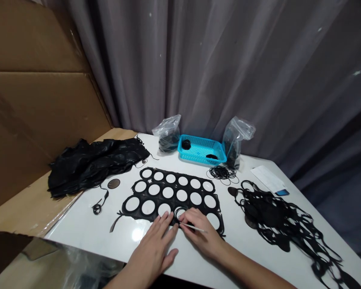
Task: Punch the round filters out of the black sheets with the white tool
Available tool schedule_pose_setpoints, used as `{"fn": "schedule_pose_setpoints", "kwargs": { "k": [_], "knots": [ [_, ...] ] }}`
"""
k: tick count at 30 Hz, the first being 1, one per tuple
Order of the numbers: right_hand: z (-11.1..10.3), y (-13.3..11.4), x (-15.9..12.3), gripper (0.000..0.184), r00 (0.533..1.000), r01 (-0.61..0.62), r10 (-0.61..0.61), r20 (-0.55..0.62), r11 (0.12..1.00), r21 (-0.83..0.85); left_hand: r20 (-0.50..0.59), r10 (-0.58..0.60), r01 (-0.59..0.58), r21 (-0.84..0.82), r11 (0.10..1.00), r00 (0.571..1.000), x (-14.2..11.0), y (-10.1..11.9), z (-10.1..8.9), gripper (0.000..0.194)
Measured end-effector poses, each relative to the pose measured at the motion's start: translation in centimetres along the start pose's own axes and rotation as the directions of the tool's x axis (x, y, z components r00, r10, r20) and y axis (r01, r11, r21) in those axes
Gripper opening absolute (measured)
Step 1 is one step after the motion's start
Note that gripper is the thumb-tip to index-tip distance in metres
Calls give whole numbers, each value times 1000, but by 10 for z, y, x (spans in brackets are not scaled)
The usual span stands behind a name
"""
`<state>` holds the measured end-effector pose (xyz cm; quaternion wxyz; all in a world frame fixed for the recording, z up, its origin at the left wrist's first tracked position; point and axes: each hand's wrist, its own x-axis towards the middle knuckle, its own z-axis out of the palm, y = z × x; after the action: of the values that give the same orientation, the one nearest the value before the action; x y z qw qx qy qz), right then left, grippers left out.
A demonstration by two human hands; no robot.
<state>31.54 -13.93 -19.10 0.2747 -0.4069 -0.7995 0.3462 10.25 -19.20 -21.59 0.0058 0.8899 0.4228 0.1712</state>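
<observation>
Black sheet (173, 202): lies flat on the white counter (87, 230), cut through with three rows of round holes.
Left hand (156, 247): spread open, palm down, fingertips along the near edge of the sheet; best pressed firmly close to the working hole, to prevent dragging or puckering.
Right hand (204, 237): closed around a slim pale tool (198, 228), poised over a hole in the nearest row; impossible to see the tip clearly.
Thin ring (175, 212): sits at that hole, just beside the right fingertips; too small to tell whether loose or partly joined.
Tool angle: probably best low, with gentle, even movement round the rim, without snagging or overstretching.
Blue basket (195, 157): stands beyond the sheet, with dark bundles (185, 144) inside.
</observation>
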Motion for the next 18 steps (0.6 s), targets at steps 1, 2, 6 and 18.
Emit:
{"fn": "schedule_pose_setpoints", "kwargs": {
  "k": [1,2,6,18],
  "knots": [
    [0,-1,-1,14,1000,-5,5,-5,1000,5,3,1,-1,5,1000,1000,0,0,0,57],
    [0,-1,-1,14,1000,-20,20,-16,1000,19,4,3,-3,9,1000,1000,0,0,0,57],
    [-1,-3,0,15,993,-109,113,-38,991,83,5,9,-9,16,1000,1000,-1,0,0,57],
    [12,1,-12,14,980,187,-200,-23,948,-258,-31,6,-5,34,999,1000,-3,1,2,58]
  ]
}}
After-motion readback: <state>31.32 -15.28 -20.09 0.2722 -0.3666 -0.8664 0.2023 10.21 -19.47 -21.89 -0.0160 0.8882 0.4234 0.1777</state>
